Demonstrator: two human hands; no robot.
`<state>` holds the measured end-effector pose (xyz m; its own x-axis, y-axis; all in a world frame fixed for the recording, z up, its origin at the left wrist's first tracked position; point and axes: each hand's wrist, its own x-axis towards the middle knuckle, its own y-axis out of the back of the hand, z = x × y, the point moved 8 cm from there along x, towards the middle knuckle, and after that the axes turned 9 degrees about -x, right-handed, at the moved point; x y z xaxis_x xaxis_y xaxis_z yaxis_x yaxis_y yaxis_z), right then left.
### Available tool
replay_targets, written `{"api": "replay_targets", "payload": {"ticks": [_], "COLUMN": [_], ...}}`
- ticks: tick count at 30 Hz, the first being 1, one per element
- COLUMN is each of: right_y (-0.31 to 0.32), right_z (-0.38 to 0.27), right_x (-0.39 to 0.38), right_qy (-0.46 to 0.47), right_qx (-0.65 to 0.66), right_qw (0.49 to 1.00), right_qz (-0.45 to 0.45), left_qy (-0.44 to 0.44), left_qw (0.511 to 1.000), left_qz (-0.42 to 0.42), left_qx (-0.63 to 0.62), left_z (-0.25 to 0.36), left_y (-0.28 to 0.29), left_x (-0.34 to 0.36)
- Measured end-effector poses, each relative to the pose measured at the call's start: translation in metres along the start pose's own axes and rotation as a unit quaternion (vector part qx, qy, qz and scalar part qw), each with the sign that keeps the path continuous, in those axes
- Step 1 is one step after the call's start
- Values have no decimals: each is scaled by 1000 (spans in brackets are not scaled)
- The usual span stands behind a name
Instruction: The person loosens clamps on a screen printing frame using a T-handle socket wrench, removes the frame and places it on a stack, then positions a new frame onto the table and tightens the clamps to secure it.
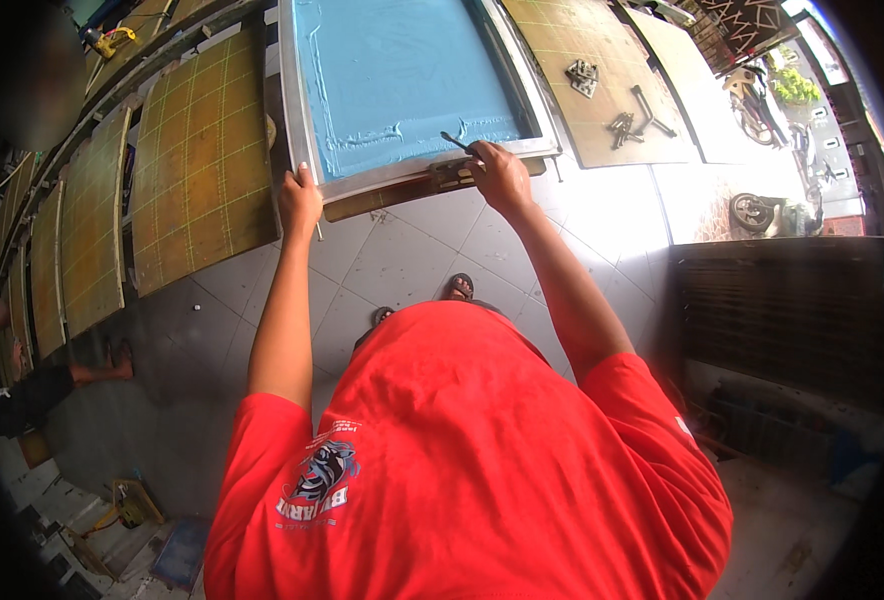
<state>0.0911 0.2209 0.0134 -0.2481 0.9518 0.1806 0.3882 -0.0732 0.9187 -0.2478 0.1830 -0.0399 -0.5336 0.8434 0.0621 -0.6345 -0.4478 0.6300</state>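
Observation:
A silk-screen frame (340,183) with a pale metal border and a light blue mesh (407,70) fills the top middle, with smears of thick blue substance along its edges. My left hand (302,195) is closed on the frame's near left corner. My right hand (499,175) grips a thin dark tool (454,140) at the frame's near right, with the tool's end over the blue mesh near that edge. Beneath the frame's near side shows a brown bar (382,208).
Yellowish boards (192,150) stand in a row at left. On a board (554,80) at right lie metal clamps (622,128). Motorbikes (752,210) and a dark slatted panel (782,300) are further right. Someone's leg (102,372) shows at lower left. My sandaled feet rest on floor tiles (402,260).

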Motion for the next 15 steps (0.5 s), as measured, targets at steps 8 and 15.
{"api": "replay_targets", "payload": {"ticks": [8, 15], "right_y": [10, -12], "right_z": [-10, -27], "right_x": [-1, 1], "right_qy": [-13, -11], "right_qx": [34, -5], "right_qw": [998, 1000], "right_qz": [42, -5], "left_qy": [3, -4], "left_qw": [1000, 1000], "left_qz": [5, 7], "left_qx": [-9, -2], "left_z": [-4, -3], "left_y": [0, 2], "left_x": [1, 0]}}
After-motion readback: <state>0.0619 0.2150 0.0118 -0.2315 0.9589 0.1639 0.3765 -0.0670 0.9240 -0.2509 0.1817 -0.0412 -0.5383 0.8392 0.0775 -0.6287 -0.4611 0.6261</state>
